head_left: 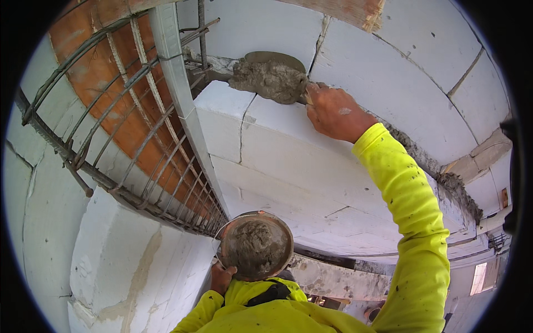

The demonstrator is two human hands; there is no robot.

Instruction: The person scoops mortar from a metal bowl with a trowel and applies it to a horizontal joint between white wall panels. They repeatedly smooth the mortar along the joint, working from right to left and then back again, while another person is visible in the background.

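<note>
My right hand (pixel 338 112) is closed round the handle of a trowel (pixel 288 60), whose blade carries a thick heap of wet grey mortar (pixel 265 81). The loaded blade is over the top of a white block wall (pixel 266 130), close to the gap between it and the taller blocks behind. Low in the view, my left hand (pixel 222 276) grips the rim of a round bucket (pixel 290 244). More mortar (pixel 254 242) lies inside that bucket, heaped in the middle. The trowel's handle is mostly hidden by my fingers.
A cage of steel reinforcing bars (pixel 114 91) rises on the left beside an upright metal strip (pixel 173 69), with an orange-brown board (pixel 152 125) behind. Rough mortar (pixel 461 194) lines the wall's right end. A wooden board edge (pixel 355 11) juts in at the top.
</note>
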